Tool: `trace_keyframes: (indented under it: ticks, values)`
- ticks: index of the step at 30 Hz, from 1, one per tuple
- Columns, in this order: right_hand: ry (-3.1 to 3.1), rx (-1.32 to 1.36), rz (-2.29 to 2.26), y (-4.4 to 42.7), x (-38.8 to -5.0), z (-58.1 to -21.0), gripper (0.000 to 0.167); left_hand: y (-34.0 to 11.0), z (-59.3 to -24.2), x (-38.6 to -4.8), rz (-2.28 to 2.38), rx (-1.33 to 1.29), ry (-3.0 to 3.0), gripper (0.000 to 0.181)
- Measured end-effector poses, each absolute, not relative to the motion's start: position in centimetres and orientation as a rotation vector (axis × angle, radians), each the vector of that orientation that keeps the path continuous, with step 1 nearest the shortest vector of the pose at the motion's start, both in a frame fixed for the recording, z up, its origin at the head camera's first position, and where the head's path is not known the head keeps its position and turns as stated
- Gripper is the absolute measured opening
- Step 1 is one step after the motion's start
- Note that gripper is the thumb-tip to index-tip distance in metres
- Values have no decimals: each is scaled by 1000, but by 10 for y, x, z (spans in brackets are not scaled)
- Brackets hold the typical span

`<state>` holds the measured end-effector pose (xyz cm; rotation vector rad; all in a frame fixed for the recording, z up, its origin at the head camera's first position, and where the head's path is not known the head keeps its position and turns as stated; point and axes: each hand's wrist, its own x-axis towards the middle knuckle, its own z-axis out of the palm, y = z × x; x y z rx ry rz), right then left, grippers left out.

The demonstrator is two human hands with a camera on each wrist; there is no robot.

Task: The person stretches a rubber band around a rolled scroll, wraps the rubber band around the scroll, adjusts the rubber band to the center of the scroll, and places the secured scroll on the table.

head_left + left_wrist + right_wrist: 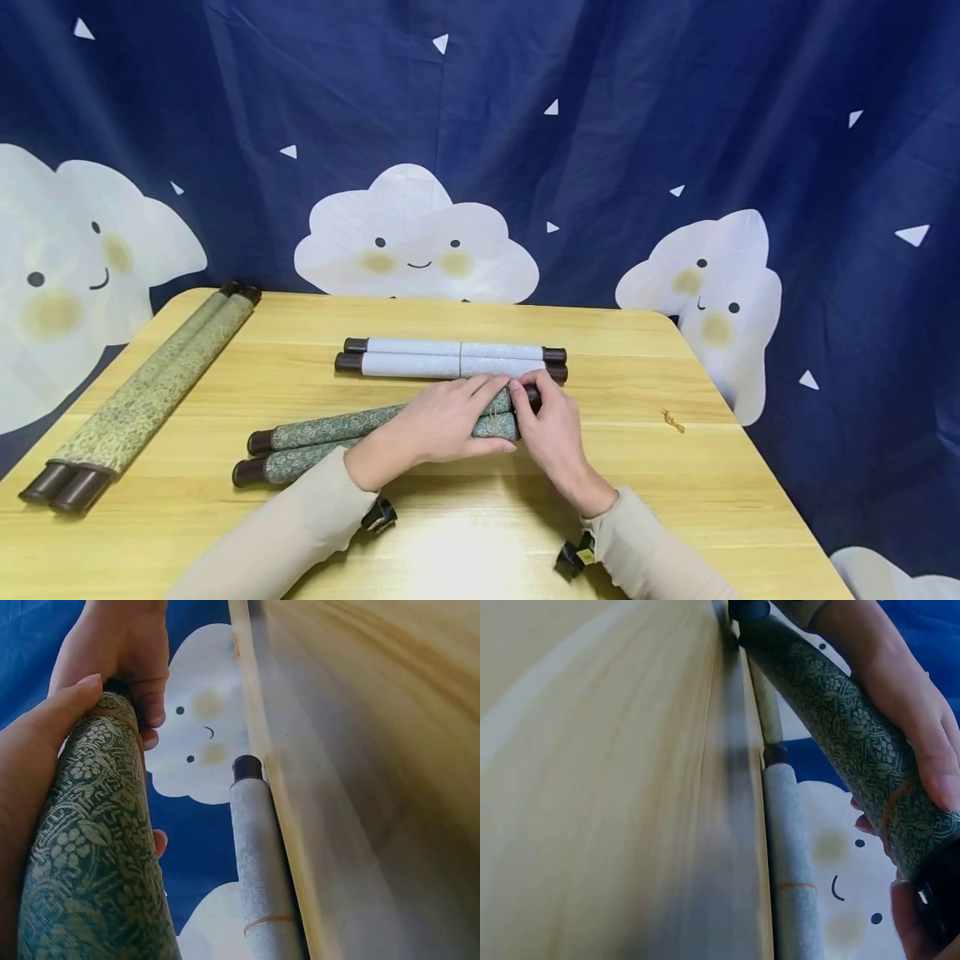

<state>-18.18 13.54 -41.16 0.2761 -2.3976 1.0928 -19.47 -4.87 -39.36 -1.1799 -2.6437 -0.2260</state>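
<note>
A pair of green patterned scrolls [330, 427] with dark end knobs lies side by side in front of me, the right end raised a little off the table. My left hand [442, 421] grips both near their right end, thumb on the near side and fingers over the top. At the dark knobs of that same end, my right hand [553, 425] holds the scrolls with thumb and fingers. A thin rubber band [894, 801] loops round the green scrolls near this end. The undersides and some fingertips are hidden.
Just behind the hands lies a pair of white scrolls [412, 364] with a band round the middle. Two yellow-green scrolls [161, 387] lie slantwise along the table's left side. A few loose rubber bands [672, 422] rest on the wooden table [637, 367] at right.
</note>
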Motion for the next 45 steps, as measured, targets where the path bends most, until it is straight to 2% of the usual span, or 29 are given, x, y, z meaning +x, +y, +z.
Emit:
trace_keyframes:
  ticks: [4, 21, 28, 35, 45]
  values:
    - [-2341, 321, 1118, 135, -181, -414, 12, -49, -393, -196, -236, -1196, -2630, 86]
    - [-2260, 315, 1165, 147, -191, -413, 11, -57, -389, -200, -204, -1120, -2790, 88]
    - [-2279, 253, 1187, 150, -193, -414, 10, -60, -390, -198, -228, -1095, -2864, 97]
    - [-2343, 306, 1161, 138, -183, -408, 11, -56, -389, -194, -305, -1155, -2734, 103]
    - [-2372, 271, 1161, 139, -180, -406, 12, -58, -389, -195, -279, -1204, -2752, 95]
